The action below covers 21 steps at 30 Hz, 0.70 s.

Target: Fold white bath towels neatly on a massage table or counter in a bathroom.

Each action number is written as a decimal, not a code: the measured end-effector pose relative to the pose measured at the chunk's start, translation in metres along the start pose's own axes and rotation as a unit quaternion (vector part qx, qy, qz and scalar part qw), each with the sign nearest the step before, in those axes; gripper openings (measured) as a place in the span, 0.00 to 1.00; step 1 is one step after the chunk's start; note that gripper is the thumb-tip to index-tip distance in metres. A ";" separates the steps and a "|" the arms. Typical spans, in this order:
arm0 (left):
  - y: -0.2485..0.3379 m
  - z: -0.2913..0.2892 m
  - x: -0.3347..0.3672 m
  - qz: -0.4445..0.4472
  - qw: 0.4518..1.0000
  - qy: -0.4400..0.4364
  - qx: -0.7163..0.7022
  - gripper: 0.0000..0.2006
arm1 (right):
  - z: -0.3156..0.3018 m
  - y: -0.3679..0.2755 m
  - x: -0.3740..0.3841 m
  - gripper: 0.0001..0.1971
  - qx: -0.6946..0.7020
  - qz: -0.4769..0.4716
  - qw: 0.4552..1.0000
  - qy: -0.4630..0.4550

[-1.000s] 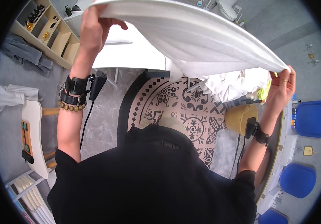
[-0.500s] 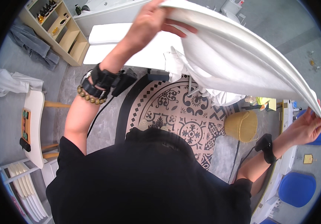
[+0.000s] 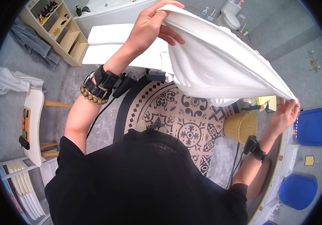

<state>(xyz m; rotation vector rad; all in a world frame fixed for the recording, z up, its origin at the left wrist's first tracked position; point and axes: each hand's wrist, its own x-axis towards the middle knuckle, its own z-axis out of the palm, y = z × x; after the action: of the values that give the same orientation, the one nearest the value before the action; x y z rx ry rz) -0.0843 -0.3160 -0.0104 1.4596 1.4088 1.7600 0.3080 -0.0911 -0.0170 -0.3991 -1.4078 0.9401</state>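
A large white towel (image 3: pixel 213 62) hangs stretched in the air between my two hands, sagging in soft folds. My left hand (image 3: pixel 146 30) pinches its upper left corner between thumb and index finger, the other fingers spread loosely. At the far right, my right hand (image 3: pixel 285 115) grips the opposite corner with its fingertips. Behind the towel stands a white padded bed (image 3: pixel 101 56) with a white cushion (image 3: pixel 110 34) at its left end. More white cloth (image 3: pixel 166 63) lies at the bed's near edge, partly hidden by the towel.
A woven basket (image 3: pixel 240 126) stands on the floor beside the patterned tiles (image 3: pixel 189 131). Wooden shelves (image 3: pixel 69 41) with bottles rise at the back left. At left is a white chair (image 3: pixel 35 127); at right, a counter (image 3: pixel 286 157) and blue oval pieces (image 3: pixel 312 127). A bathtub (image 3: pixel 112 9) and toilet (image 3: pixel 230 18) are beyond.
My right hand has come inward and up, bringing its corner nearer to the left one. The towel now hangs less taut and a little lower. My left hand has shifted only slightly.
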 end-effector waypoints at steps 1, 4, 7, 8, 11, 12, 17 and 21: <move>-0.006 -0.004 -0.002 -0.005 1.000 0.014 -0.004 0.20 | 0.004 0.005 -0.006 0.10 -0.005 0.016 1.000 -0.017; -0.020 -0.020 -0.013 -0.013 0.999 0.041 -0.017 0.19 | 0.029 0.013 -0.025 0.09 -0.066 0.070 0.994 -0.056; -0.032 -0.035 -0.025 -0.091 0.993 0.071 -0.007 0.18 | 0.036 0.031 -0.042 0.09 -0.126 0.122 0.982 -0.072; -0.035 -0.042 -0.033 -0.102 0.992 0.078 0.007 0.17 | 0.040 0.035 -0.046 0.10 -0.147 0.162 0.970 -0.104; -0.047 -0.071 -0.058 -0.172 0.983 0.064 0.026 0.17 | 0.067 0.052 -0.061 0.11 -0.164 0.189 0.959 -0.130; -0.048 -0.078 -0.066 -0.200 0.978 0.052 0.023 0.16 | 0.069 0.060 -0.064 0.12 -0.163 0.195 0.954 -0.157; -0.065 -0.100 -0.091 -0.243 0.970 -0.014 0.013 0.13 | 0.101 0.083 -0.079 0.12 -0.139 0.224 0.954 -0.146; -0.090 -0.120 -0.086 -0.229 0.973 -0.035 0.009 0.13 | 0.120 0.106 -0.075 0.11 -0.104 0.226 0.961 -0.123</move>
<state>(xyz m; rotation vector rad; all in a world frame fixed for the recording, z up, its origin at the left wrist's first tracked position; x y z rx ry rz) -0.1872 -0.4035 -0.1194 1.0796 1.5734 1.3947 0.1698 -0.1179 -0.1233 -0.8099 -1.6884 1.2460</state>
